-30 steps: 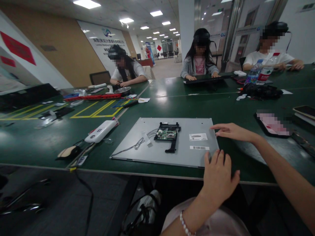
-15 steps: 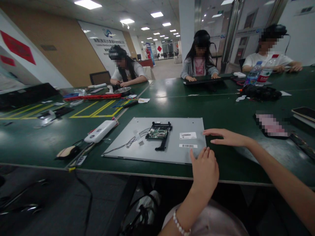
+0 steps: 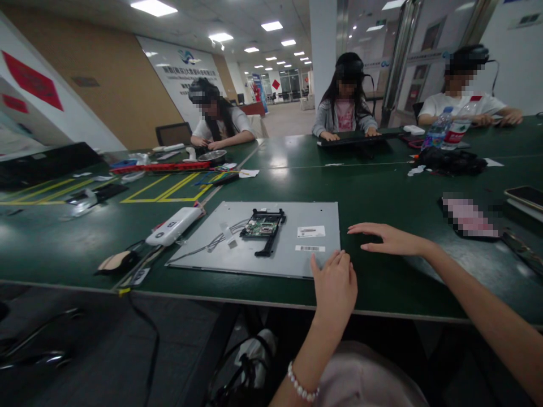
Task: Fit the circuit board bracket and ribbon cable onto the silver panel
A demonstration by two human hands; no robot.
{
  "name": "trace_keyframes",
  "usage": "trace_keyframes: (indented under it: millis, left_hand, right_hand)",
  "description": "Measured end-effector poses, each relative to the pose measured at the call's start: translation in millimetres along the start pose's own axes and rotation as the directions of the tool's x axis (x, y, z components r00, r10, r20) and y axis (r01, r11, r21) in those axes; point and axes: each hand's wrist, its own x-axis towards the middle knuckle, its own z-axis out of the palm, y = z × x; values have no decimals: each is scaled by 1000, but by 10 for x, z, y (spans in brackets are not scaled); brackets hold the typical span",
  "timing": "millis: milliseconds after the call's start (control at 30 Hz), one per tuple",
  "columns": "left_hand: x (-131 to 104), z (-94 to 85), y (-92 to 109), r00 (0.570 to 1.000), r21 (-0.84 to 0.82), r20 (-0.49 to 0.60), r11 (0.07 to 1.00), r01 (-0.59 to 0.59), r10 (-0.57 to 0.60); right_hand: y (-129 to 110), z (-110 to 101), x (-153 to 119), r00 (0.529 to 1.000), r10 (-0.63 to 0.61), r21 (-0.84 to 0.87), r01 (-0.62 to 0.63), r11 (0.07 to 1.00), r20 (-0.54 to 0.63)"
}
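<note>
A wide room surrounds the table, with rows of lit ceiling lights (image 3: 153,7) above, a tan wall (image 3: 106,96) and a pale sign (image 3: 186,70) on the left, and glass doors (image 3: 418,68) on the right. The green table (image 3: 275,181) spans the view, its glossy top crossed by seams and, on the left, marked with yellow tape (image 3: 180,186). Three people wearing black headgear sit along the far edge: one left (image 3: 220,121), one near the middle (image 3: 345,107), one right (image 3: 462,102).

A grey panel (image 3: 288,215) lies flat near the middle of the near edge. It carries a black bracket (image 3: 267,246) with a green circuit board (image 3: 261,228), grey cables (image 3: 212,242) running toward its near left corner, and two white labels (image 3: 311,232) toward its right edge.

The left hand (image 3: 335,280) is at the panel's near right corner, fingers slightly apart, gripping nothing; whether every fingertip touches cannot be told. The right hand (image 3: 388,240) is just beside the panel's right edge, thumb and fingers apart, empty.

Toward the table's right edge lies a pink-faced phone (image 3: 470,217); two bottles (image 3: 449,133) stand near the far right corner. Left of the panel are a white device (image 3: 173,226) and a mouse (image 3: 116,263), the latter close to the near edge.
</note>
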Motion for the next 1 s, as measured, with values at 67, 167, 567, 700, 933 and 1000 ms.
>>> trace_keyframes:
  millis: [67, 167, 567, 700, 933, 1000]
  left_hand:
    - [8, -8, -27, 1000, -1, -2, 1000, 15, -15]
    - [6, 2, -50, 1000, -8, -8, 1000, 24, -25]
    - [-69, -65, -186, 994, 55, -106, 998, -12, 18]
    - [5, -217, -555, 964, 128, -249, 983, 133, -98]
    - [39, -529, -1197, 845, 167, -424, 889, 426, -325]
    - [11, -564, -1302, 824, 176, -426, 860, 479, -372]
  right_hand:
    - [-4, 5, -2, 1000, 2, -12, -2, 1000, -3]
    - [9, 18, 0, 1000, -10, -32, 9, 999, -17]
    - [13, 100, 71, 996, -56, -81, 50, 995, -75]
    - [-27, 116, 92, 997, -41, -84, 36, 996, -60]
    - [-56, 107, 91, 999, -20, -85, 16, 996, -49]
    - [-52, 114, 94, 999, -12, -87, 8, 996, -47]
